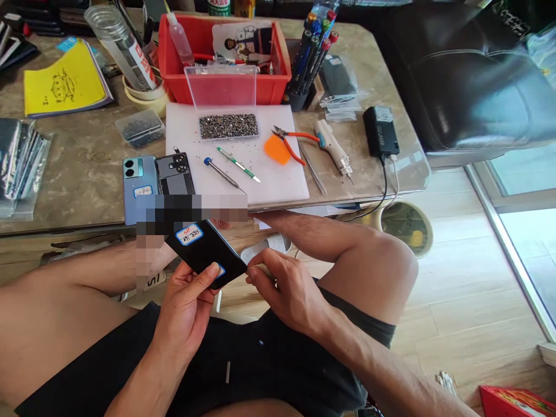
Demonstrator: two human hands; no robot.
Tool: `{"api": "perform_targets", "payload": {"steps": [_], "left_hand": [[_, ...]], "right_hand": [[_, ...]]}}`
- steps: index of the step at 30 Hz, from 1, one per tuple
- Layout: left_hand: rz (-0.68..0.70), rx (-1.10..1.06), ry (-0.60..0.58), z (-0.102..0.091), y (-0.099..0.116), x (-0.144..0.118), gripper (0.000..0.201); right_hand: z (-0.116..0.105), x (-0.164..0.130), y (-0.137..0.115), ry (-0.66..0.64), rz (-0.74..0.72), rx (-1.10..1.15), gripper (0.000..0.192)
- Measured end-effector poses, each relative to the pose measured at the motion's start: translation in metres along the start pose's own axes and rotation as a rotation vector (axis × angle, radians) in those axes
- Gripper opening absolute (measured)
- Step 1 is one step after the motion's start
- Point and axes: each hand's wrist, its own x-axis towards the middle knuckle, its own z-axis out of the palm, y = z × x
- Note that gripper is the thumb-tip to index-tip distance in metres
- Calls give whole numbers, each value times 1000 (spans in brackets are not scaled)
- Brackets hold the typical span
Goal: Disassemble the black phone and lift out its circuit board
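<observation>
My left hand (pixel 191 295) grips a black smartphone (pixel 209 252) by its lower end, thumb across the back. The phone is tilted above my lap, with blue-edged paper labels on it; a pixelated patch hides its upper end. My right hand (pixel 282 281) is closed in a pinch at the phone's near right corner. Whatever those fingers hold is mostly hidden. On the table beyond lie a blue-grey phone (pixel 141 200) and an opened phone (pixel 176 174), side by side. A blue-capped screwdriver (pixel 223 174) and a green pen-like tool (pixel 238 164) rest on a white mat (pixel 278 188).
An open clear box of small screws (pixel 229 126) stands on the mat. Orange-handled cutters (pixel 297 139), tweezers (pixel 313 169) and an electric screwdriver (pixel 332 147) lie rightward. Behind are a red bin (pixel 226 87) and a screwdriver rack (pixel 304 72). A black adapter (pixel 380 132) trails cables over the table edge.
</observation>
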Motion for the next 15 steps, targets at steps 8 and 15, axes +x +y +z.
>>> {"api": "perform_targets", "payload": {"steps": [8, 15], "left_hand": [[25, 75, -27, -1, -1, -1, 34], [44, 76, 8, 0, -4, -1, 37]], "right_hand": [[-1, 0, -1, 39, -43, -12, 17], [4, -4, 0, 67, -120, -233, 20]]}}
